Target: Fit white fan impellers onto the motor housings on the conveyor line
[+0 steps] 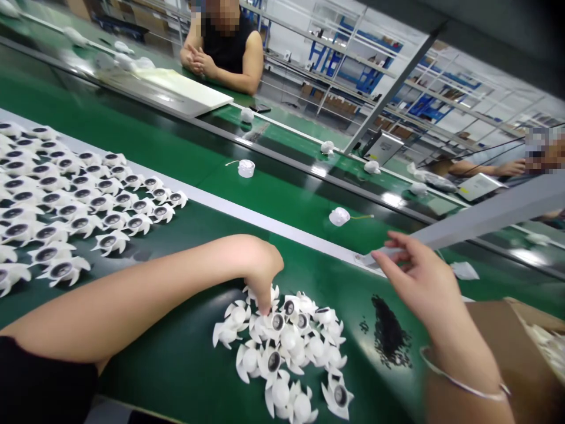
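Green conveyor belt (185, 377) runs across the view, a second belt beyond a dark rail (282, 141), factory room behind with blue shelving (353, 65) at 1 o'clock. Co-worker (225, 53) seated at 12, hands clasped, another co-worker's arm (485, 169) at 3 o'clock. Box (498, 353) cut off at 4 o'clock, contents hard to make out. Left hand (262, 277) pressed down at the pile of white finned parts (282, 347), fingertips among them, fingers hide the contact, can't tell if a part is pinched. Right hand (419, 288) open, fingers loosely spread, nothing visible in it, bangle (463, 380) on wrist. Pile lies under left hand, well left of right hand, black bits (388, 333) just right of it, neat rows of same parts (57, 200) at 10 o'clock
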